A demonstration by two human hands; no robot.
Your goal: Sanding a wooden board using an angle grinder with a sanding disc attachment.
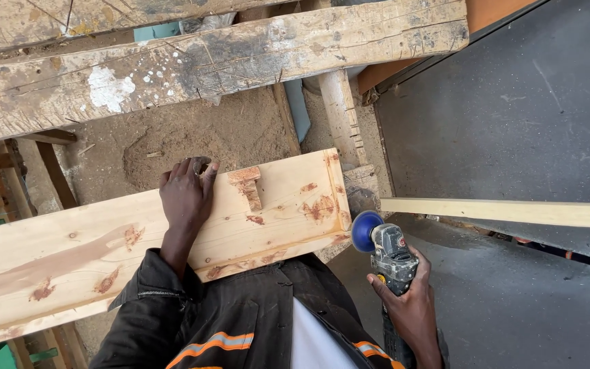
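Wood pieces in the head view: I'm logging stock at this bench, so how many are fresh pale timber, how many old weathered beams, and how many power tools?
Fresh pale timber: 2, the wide plank under the left hand and the thin strip
Old weathered beams: 2, the paint-spattered beam and the beam above it
Power tools: 1, the grinder in the right hand
Total: 5

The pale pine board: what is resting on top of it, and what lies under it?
On the pine board lie the left hand, flat, and a small notched wood block. Beyond its far edge, sawdust-covered ground shows. Its support is hidden.
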